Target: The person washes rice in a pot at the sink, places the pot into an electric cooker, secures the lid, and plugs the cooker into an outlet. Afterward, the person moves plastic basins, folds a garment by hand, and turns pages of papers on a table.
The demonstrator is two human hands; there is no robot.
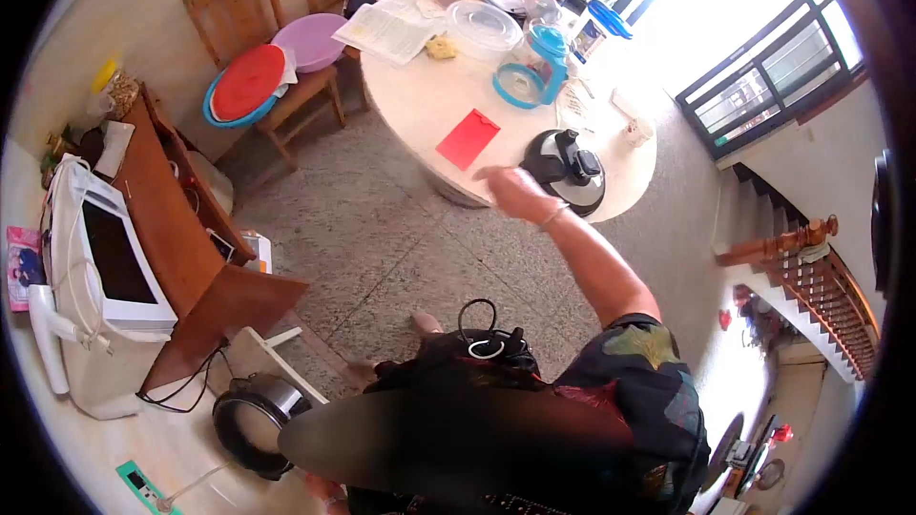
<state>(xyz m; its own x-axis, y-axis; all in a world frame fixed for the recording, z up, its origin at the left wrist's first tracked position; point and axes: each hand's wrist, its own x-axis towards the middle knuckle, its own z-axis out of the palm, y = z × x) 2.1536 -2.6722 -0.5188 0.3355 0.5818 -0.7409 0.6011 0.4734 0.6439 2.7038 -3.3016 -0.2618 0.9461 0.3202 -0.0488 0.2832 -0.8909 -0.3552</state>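
My right hand [520,195] reaches out over the near edge of the round table, its fingers stretched to the left and somewhat blurred, with nothing seen in them. Just right of it lies a black and silver cooker lid [584,193] with a raised handle. A red envelope [468,138] lies flat on the table beyond the fingertips. Only a bit of my left hand [326,488] shows at the bottom, beside a black and steel cooker pot [229,420] without a lid; its fingers are hidden behind a dark blurred shape.
The round table [410,114] bears a blue-lidded jug [549,48], a clear plastic lid [484,27], papers [386,33] and a cup [637,132]. Wooden chairs [234,5] hold basins. A monitor [124,253] stands at a wooden desk [162,219] on the left. Stairs [744,210] rise at right.
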